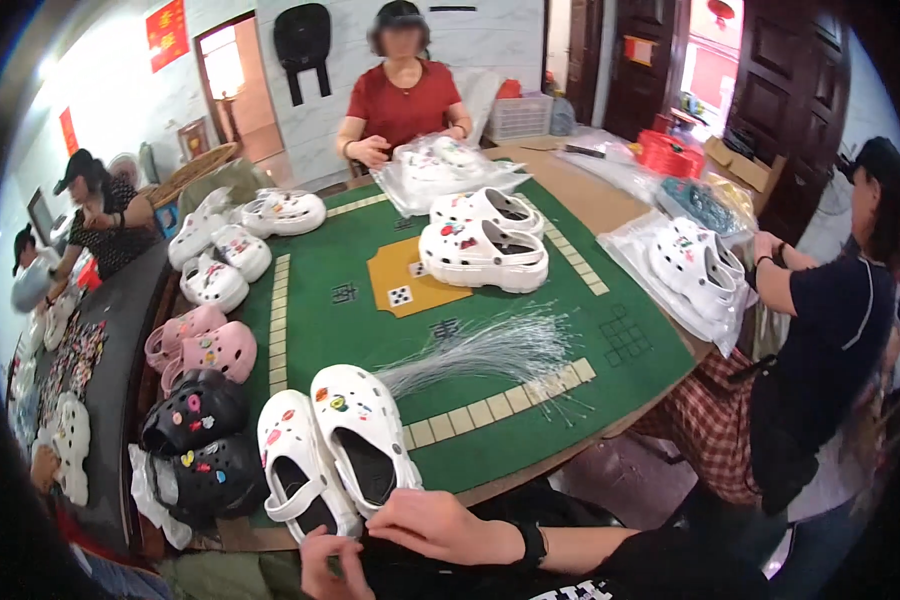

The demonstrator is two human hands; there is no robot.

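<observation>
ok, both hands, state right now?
Left hand: curled by the heel of the near left white clog; grip can't be told.
Right hand: bent at the near right white clog; grip can't be told.

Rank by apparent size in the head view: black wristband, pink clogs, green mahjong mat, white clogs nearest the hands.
1. Green mahjong mat
2. White clogs
3. Pink clogs
4. Black wristband
The white clogs look nearer than the pink clogs, so true sizes are unsure.

Green-topped table [322,330]: white clogs [342,402], pink clogs [220,350], black clogs [205,475], clear strands [480,355].
</observation>
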